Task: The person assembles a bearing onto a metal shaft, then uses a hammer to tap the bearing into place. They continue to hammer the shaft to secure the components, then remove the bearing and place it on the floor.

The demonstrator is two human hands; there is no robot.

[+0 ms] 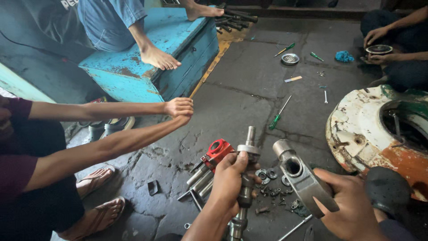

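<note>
- Cracked grey concrete floor (240,96) forms the work surface, seen from the single head view; a worn blue wooden box (178,40) stands at the upper left with a person's bare foot (159,58) resting on it.
- Left hand (229,178) grips a steel shaft (246,178) held upright, fingers wrapped tight around its middle, thumb pressed near the collar.
- Right hand (352,205) holds a grey metal housing (301,176), fingers closed around its lower end, bore end tilted toward the shaft, just beside it and apart.
- Small bearings and bolts (269,185) lie on the floor between the two hands; a red fitting (218,151) lies left of the shaft.
- Green-handled screwdriver (278,114) lies beyond.
- Rusted white round casing (370,134) sits at right.
- Another person's arms (133,125) stretch in from the left, fists loosely clenched.
</note>
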